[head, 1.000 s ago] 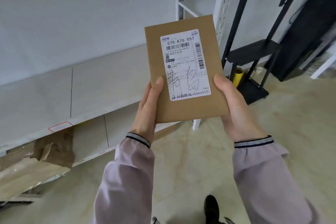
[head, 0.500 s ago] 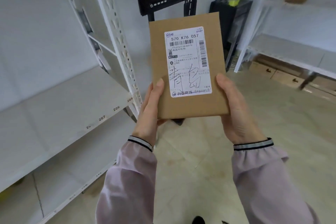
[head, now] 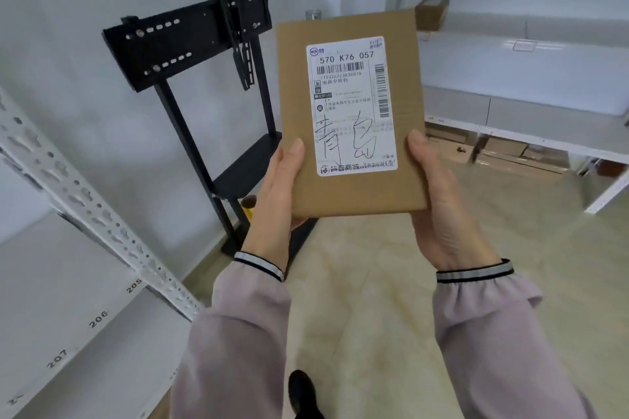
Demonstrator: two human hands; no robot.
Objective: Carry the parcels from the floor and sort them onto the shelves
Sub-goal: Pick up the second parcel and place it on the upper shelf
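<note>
A flat brown cardboard parcel [head: 350, 190] with a white shipping label reading 570 K76 057 is held upright in front of me. My left hand [head: 275, 201] grips its lower left edge with the thumb on the front. My right hand [head: 439, 207] grips the lower right edge the same way. A white shelf [head: 68, 316] with numbers 205, 206, 207 on its edge lies at the lower left. Another white shelf unit [head: 531, 78] stands at the right.
A black TV stand [head: 190, 44] stands against the wall behind the parcel, with a yellow tape roll [head: 248, 207] at its base. Several brown boxes [head: 510, 153] lie under the right shelf unit and one box [head: 432, 13] sits on its upper level. A perforated white upright [head: 85, 201] crosses the left.
The view has swung to the right, so the left shelf has slid out to the left and the right shelf unit has come in. Both hands keep the same hold on the parcel.
</note>
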